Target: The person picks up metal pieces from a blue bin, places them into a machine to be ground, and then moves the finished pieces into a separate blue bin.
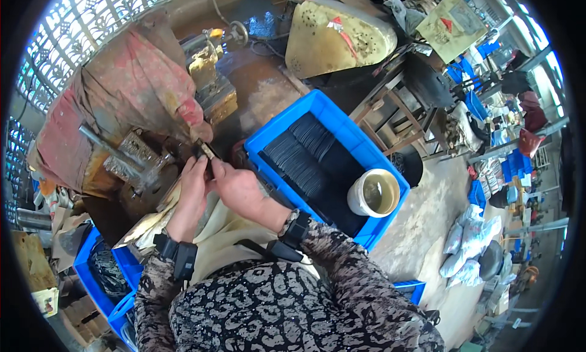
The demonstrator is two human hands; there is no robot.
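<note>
My left hand [193, 192] and my right hand [239, 188] meet close together at a dirty machine draped with a faded red cloth [137, 77]. Both have their fingers closed at the tips, the right thumb stretched toward the machine. A small narrow piece with a pale face and dark edge [208, 150] shows just beyond the fingertips; whether it is held or belongs to the machine is unclear. What the fingers pinch is mostly hidden. Right of my hands stands a blue crate [282, 115] with rows of thin dark plates [296, 169]. A white bucket [356, 196] of cloudy liquid sits over its near right corner.
Left of my hands are a metal bar [104, 143] and a wet metal block. A second blue crate [91, 254] with dark pieces stands at lower left. Beyond are a stained yellowish panel [339, 37] and a wooden frame [397, 120]. Plastic bags [467, 245] lie on the floor at right.
</note>
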